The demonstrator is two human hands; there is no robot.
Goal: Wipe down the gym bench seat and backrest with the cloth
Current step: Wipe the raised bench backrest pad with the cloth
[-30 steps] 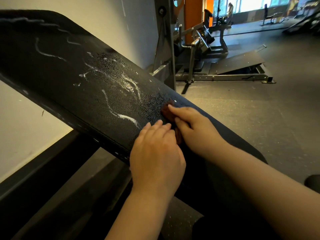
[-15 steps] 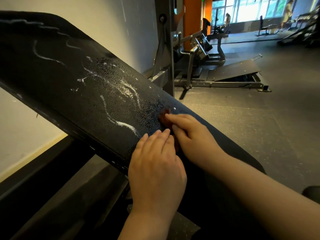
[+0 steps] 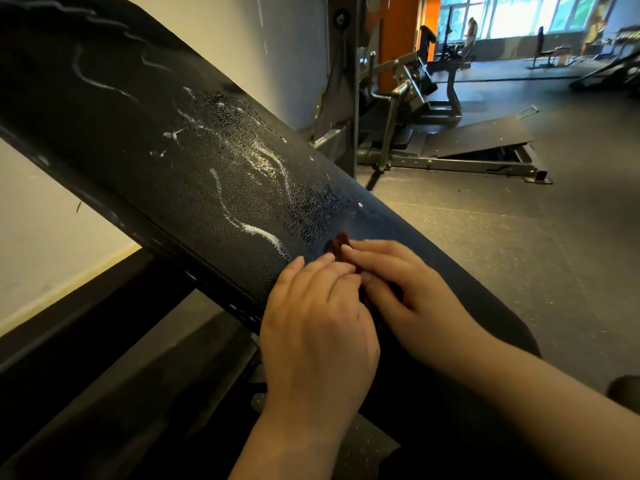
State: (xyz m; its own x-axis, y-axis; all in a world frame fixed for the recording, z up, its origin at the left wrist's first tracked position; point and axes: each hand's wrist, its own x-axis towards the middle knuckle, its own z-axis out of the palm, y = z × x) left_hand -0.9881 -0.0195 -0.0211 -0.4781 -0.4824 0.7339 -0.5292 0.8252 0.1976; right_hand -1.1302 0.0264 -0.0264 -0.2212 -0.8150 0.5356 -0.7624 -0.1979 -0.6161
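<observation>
I note the cloth mostly hidden beneath the left hand and right hand; backrest top cut off upper left.

Bare left hand and right hand
</observation>
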